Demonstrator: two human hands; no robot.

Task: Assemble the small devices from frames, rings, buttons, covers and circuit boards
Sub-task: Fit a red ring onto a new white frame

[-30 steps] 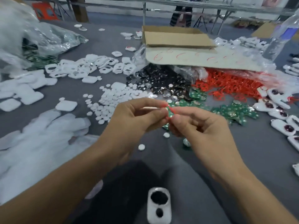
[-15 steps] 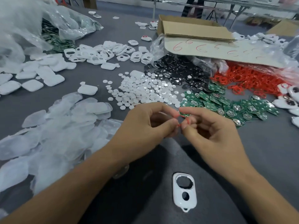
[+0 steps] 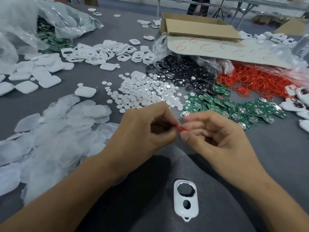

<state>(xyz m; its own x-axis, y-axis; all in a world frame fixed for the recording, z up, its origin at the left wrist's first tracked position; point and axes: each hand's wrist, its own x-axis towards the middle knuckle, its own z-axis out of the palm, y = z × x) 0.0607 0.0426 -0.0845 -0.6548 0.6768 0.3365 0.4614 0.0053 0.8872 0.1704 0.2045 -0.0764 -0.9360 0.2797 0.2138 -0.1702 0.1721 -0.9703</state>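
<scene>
Head view: barely changed since 0.5 s ago. Left hand [image 3: 143, 131] and right hand [image 3: 212, 131] still pinch one red ring [image 3: 179, 128] between their fingertips, centre scene. One white frame [image 3: 186, 200] lies flat near them. Green circuit boards [image 3: 234, 108] far right, too many to count.

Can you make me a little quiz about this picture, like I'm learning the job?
1. True or false: a hand holds the frame.
2. What do the left hand and right hand pinch together? A ring, B coin, C black disc.
3. Fill in: the boards lie to the ___ of the buttons.
Key: 1 false, it lies apart, nearer the person; 2 A; 3 right.
</scene>
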